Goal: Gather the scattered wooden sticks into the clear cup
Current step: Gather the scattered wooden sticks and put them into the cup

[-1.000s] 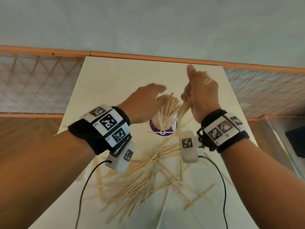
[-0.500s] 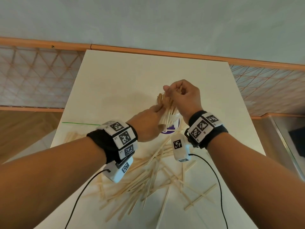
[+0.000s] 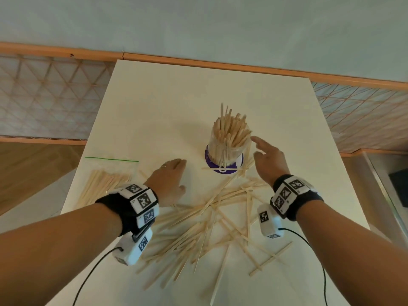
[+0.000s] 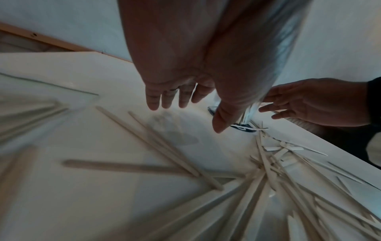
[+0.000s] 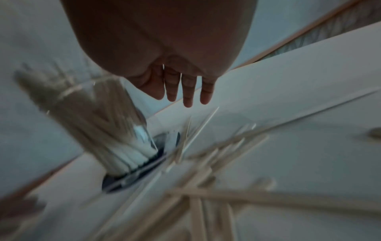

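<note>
The clear cup (image 3: 228, 149) stands upright on a purple coaster (image 3: 223, 167) in the middle of the white table (image 3: 154, 102), packed with wooden sticks (image 3: 229, 127) that poke above its rim. Many loose wooden sticks (image 3: 209, 219) lie crossed in a pile in front of it. My left hand (image 3: 170, 182) hovers left of the cup, fingers straight, holding nothing. My right hand (image 3: 267, 160) is just right of the cup, fingers spread and empty. In the left wrist view the left hand (image 4: 179, 97) hangs open over the loose sticks (image 4: 160, 146); the right wrist view shows the right hand (image 5: 181, 88) open beside the cup (image 5: 98, 124).
A clear zip bag (image 3: 106, 177) with more wooden sticks lies at the table's left edge. The table's far half is bare surface. A wooden rail (image 3: 198, 60) runs along the wall behind the table. Cables trail from both wrist cameras toward the near edge.
Both hands have let go of the bundle of sticks, which now stands in the cup, and have drawn back and apart to either side of the cup.
</note>
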### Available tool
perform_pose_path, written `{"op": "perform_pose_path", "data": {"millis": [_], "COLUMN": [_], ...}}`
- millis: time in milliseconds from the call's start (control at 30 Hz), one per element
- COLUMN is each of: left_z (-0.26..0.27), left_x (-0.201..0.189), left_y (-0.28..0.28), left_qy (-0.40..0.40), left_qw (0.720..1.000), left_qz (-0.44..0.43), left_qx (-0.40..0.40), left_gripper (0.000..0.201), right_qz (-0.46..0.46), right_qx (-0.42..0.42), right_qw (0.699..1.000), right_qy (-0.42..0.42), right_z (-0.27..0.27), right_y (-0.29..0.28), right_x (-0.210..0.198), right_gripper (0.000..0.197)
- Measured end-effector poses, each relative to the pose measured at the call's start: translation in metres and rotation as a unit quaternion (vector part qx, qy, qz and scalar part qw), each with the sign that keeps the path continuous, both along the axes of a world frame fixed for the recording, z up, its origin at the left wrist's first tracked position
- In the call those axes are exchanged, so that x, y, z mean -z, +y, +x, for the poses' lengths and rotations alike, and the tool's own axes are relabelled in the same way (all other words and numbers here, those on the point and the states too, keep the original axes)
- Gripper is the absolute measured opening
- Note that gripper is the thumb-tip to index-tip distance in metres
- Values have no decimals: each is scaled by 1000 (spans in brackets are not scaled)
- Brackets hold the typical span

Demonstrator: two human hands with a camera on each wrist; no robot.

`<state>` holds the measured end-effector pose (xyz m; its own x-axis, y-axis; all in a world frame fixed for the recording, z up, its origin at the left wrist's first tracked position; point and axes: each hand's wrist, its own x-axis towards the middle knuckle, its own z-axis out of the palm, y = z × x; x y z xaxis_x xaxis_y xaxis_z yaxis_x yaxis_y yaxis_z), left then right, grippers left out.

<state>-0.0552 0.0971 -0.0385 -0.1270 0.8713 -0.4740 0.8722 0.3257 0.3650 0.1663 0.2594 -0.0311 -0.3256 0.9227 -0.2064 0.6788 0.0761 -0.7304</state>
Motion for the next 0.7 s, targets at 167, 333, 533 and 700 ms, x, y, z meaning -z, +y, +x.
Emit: {"op": "perform_pose_path", "data": {"millis": [167,333,533,700], "left_z": [27,46,37,4], "left_x": [9,14,2,-14], "left_y": [21,13,-19,-43], "left_qy": [8,37,59,129], "left_qw": [999,988,970,991], "left_qz": [-11,-22,20,-28], "left_qx": [43,147,234,6], "left_gripper": [82,68,54,69], "right_qz": [40,41,88,25], "right_qx": [-186,-273,-274,-97], "right_qw": [961,918,928,930], "right_qy": [-202,-284,-236,-353], "right_z": [-4,11,41,105], "right_y": [-28,-74,-100,-89], "right_x": [17,26,5,3], "right_gripper": [46,58,45,51]}}
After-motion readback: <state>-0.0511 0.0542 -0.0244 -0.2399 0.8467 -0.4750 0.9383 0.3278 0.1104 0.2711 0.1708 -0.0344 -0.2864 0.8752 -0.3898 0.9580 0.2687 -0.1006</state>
